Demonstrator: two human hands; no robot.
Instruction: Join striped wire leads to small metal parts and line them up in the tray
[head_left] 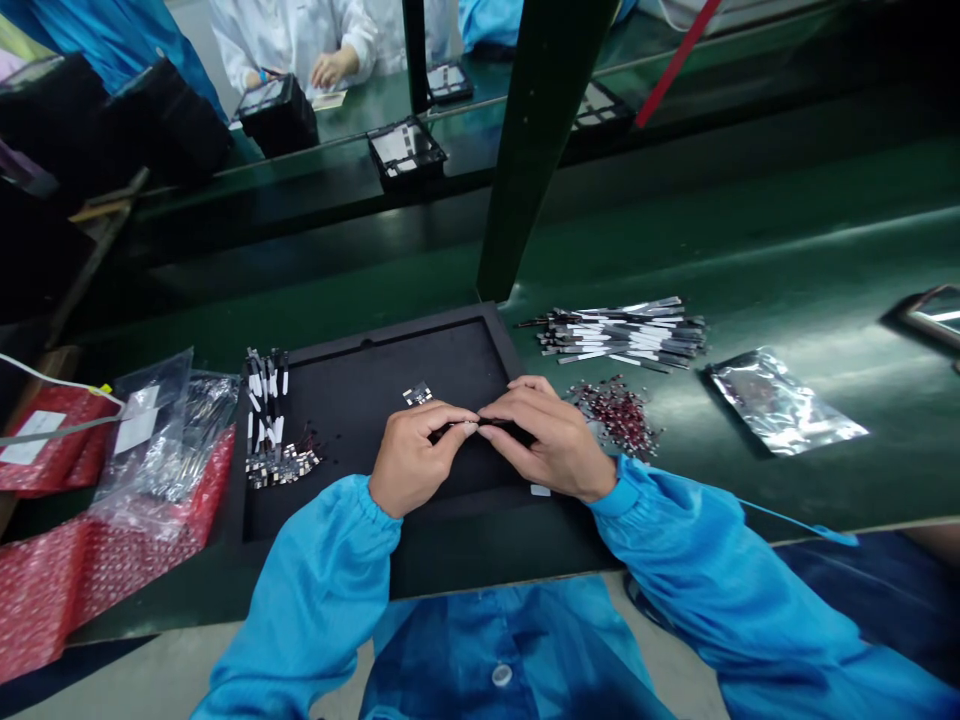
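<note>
My left hand (416, 452) and my right hand (551, 435) meet fingertip to fingertip above a black foam tray (367, 375). Both are closed in a pinch on a small dark part (478, 421), mostly hidden by the fingers, so its exact kind does not show. Just beyond my left hand, a small circuit piece with pale pads (418, 394) lies in the tray. Dark-and-white flex strips (266, 390) and a heap of small circuit pieces (281, 466) occupy the tray's left end. Beside my right hand is a pile of tiny reddish components (621, 415).
Black-and-white strips (626, 332) and a silver bag (784, 400) lie on the green bench to the right. Clear bags (154, 430) and red bubble wrap (112, 570) are at left. A dark post (529, 150) rises behind the tray. Across the bench, a co-worker's hand (334, 67) is visible.
</note>
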